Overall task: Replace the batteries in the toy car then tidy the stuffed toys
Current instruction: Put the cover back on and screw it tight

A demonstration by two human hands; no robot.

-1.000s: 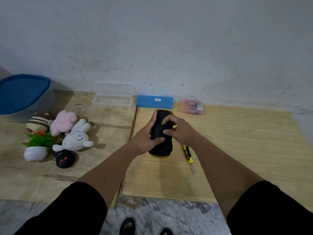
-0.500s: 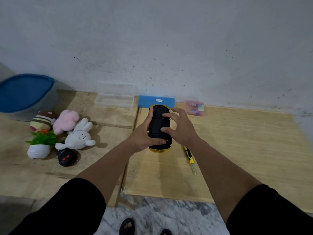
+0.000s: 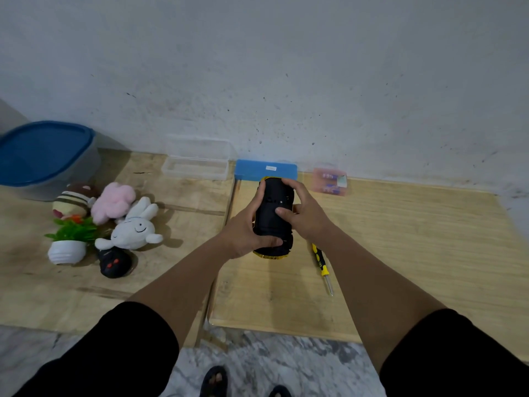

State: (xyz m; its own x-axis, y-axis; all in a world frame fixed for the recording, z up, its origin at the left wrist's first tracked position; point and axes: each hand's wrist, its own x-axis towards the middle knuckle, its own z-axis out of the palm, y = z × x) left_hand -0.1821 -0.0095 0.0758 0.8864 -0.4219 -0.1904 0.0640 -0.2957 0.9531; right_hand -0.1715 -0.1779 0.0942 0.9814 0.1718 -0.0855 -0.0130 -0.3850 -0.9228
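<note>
Toy car (image 3: pixel 273 219) — black underside up, yellow trim at both ends — held over the right-hand wooden board (image 3: pixel 400 253), long axis pointing toward the wall. Left hand (image 3: pixel 246 227) wrapped around near-left side, thumb across lower body. Right hand (image 3: pixel 305 213) curled over right side, fingers on underside. Yellow-and-black screwdriver (image 3: pixel 322 266) flat on board, just right of car, untouched. Blue case (image 3: pixel 266 169) and small pink packet (image 3: pixel 330 181) against wall behind car. Stuffed toys on left board, well apart from car: white rabbit (image 3: pixel 137 227), pink plush (image 3: pixel 113 202), striped plush (image 3: pixel 73 200), black plush (image 3: pixel 113 263). Potted plant (image 3: pixel 71 239), clear box (image 3: pixel 196 164), blue-lidded tub (image 3: pixel 43 156) nearby.
</note>
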